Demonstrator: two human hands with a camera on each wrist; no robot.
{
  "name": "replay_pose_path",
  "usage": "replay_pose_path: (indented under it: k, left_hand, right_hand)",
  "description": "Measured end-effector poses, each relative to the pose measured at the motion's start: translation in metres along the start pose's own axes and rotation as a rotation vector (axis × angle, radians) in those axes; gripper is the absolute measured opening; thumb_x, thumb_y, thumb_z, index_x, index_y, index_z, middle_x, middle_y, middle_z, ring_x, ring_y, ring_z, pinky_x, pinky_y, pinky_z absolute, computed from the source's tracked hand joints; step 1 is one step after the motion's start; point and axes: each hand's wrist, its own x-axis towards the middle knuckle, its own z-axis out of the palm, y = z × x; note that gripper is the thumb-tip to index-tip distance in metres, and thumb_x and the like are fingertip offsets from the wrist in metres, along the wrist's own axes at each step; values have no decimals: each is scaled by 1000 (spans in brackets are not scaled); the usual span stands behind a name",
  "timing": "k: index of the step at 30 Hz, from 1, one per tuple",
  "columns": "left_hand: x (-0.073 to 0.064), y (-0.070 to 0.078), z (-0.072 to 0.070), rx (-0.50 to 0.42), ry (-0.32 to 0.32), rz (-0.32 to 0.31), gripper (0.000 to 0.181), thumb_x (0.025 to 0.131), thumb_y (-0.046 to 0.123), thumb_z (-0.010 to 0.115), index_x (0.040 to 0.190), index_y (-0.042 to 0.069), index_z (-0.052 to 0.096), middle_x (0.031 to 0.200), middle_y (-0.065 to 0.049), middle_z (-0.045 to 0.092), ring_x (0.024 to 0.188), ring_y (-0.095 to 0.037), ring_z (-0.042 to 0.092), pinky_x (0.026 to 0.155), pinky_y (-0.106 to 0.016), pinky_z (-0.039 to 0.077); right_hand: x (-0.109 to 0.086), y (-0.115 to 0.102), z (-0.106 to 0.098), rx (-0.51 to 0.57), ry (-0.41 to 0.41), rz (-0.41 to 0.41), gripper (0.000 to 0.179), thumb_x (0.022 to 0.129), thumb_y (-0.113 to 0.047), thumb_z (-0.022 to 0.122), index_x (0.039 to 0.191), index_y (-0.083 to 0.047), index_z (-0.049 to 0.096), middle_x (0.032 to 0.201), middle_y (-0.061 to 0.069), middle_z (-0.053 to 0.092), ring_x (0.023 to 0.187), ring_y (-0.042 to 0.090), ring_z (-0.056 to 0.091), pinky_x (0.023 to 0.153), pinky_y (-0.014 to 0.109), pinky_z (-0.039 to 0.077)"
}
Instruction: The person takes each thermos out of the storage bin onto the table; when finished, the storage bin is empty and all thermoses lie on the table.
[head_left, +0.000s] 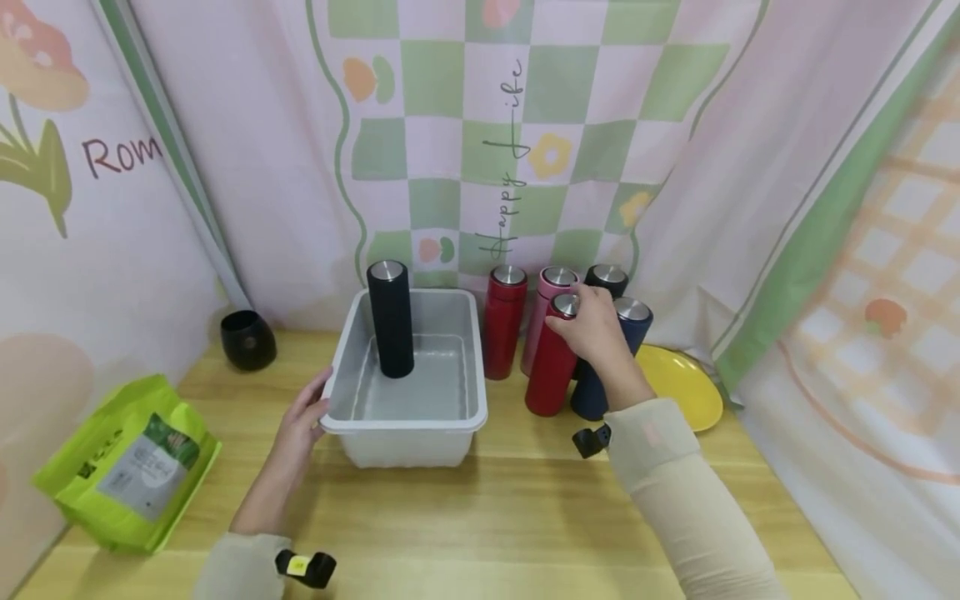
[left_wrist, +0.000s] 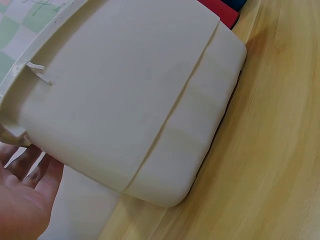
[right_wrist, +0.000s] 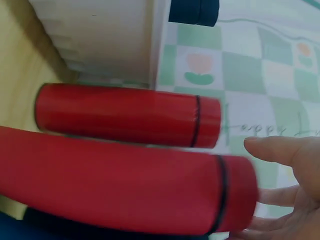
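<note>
The left hand (head_left: 303,417) rests against the near left corner of the grey bin (head_left: 408,421), fingers nearly straight along the rim and wall; the left wrist view shows the palm (left_wrist: 20,200) beside the bin's pale outer wall (left_wrist: 130,100), not curled round it. Inside the bin a black flask (head_left: 390,319) stands upright toward the back left, with bare floor in front of it and to its right.

The right hand (head_left: 596,329) sits at the top of the front red flask (head_left: 552,358), which stands on the table just right of the bin. Its fingers lie at the cap; the right wrist view shows them (right_wrist: 287,150) mostly extended beside the flask (right_wrist: 125,182), so a firm grip cannot be told. Close behind stand another red flask (head_left: 505,321), a pink one (head_left: 543,312), a black one (head_left: 607,279), and a navy one (head_left: 626,333) touching or nearly touching the front flask. A narrow gap separates the flasks from the bin's right rim.

A yellow plate (head_left: 686,387) lies right of the group. A green bag (head_left: 127,462) and a black cup (head_left: 247,340) sit well to the left. The wooden table (head_left: 510,517) lies bare in front.
</note>
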Motion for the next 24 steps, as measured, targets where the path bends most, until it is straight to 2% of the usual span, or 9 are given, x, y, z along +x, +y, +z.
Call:
replay_pose_path:
  k: [5,9,18,24]
  left_hand:
    - [-2,1,0,2,3,-6,52,103,7,32,153,-2,19,159,-17,15,141,-32,18,109,-53,23]
    - [-3,1,0,12,2,-6,52,103,8,32,153,-1,19,159,-17,15,141,-31,18,109,-52,24]
    - [-2,0,0,18,2,-6,52,103,7,33,153,-1,19,159,-18,16,140,-30,21,108,-49,27]
    - [-2,0,1,15,5,-10,53,103,8,34,153,0,20,159,-18,15,141,-31,19,110,-53,24]
  right_hand:
    - [5,-31,-4,-23,16,-56,70,90,-25,69,148,0,36,147,26,29,135,41,27,106,55,30]
    - [12,-59,2,-25,-12,-75,70,90,-26,69,148,-3,37,149,23,28,136,38,27,107,53,30]
    - [36,-104,42,2,-130,-148,68,89,-30,71,145,-6,42,145,23,36,131,36,37,105,47,35]
    - [43,-129,70,83,-144,-176,69,88,-27,73,146,-4,42,144,23,38,129,34,40,101,42,40]
